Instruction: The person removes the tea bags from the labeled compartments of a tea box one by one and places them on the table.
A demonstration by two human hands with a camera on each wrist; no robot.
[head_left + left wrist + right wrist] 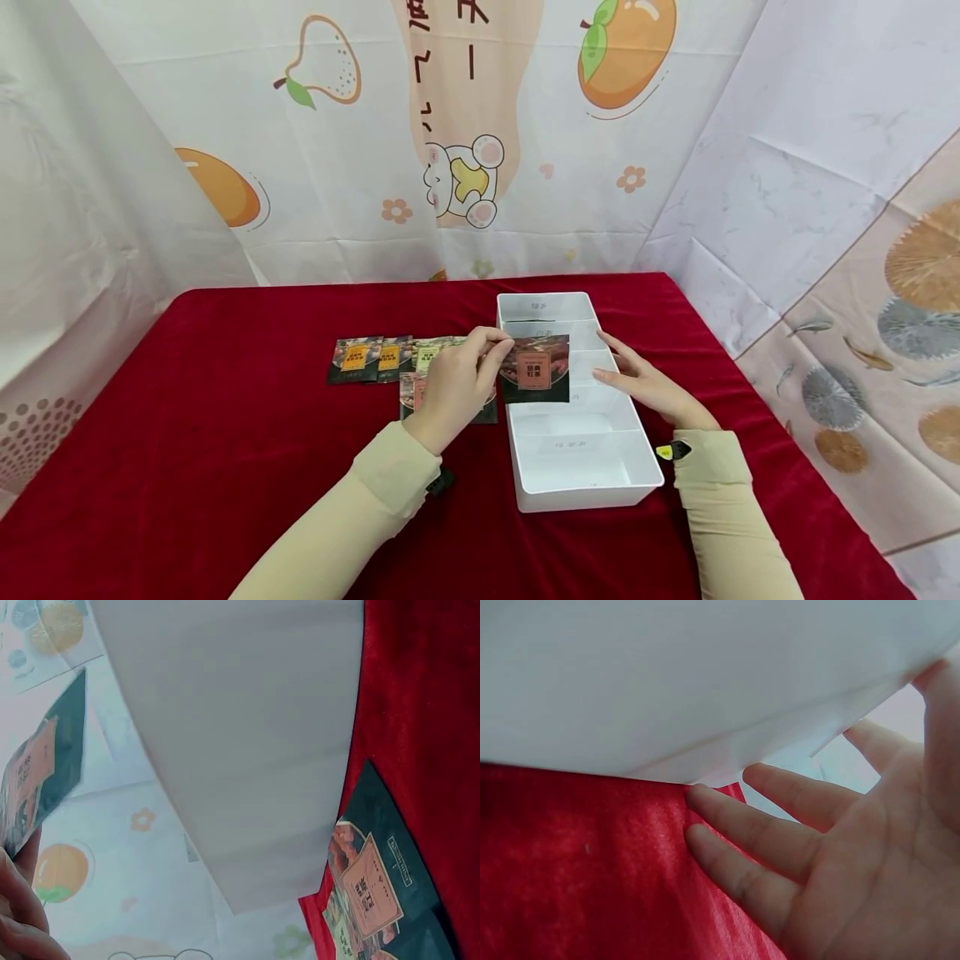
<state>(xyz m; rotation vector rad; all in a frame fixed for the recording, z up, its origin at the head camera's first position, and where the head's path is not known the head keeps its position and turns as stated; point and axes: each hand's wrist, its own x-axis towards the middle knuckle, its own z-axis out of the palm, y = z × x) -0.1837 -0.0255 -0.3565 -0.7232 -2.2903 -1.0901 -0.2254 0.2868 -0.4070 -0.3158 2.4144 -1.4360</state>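
Tea sachet (535, 379) held above a white divided box (585, 500)

From where I stand, the person's left hand (459, 379) pinches the dark, pink-labelled sachet near its upper left corner, thumb against fingers, over the box's middle compartments. The right hand (651, 387), its fingers apart and nearly straight, touches the box's right side. More sachets (356, 358), labelled orange, green and pink, lie left of the box on the red-draped counter (187, 458), some overlapping.

Past the far edge of the red tabletop (187, 433) hangs a white curtain (337, 183) printed with fruit; a marbled drape (810, 108) lines the right, and whitish sheeting (82, 183), perhaps plastic, the left. Light is even.
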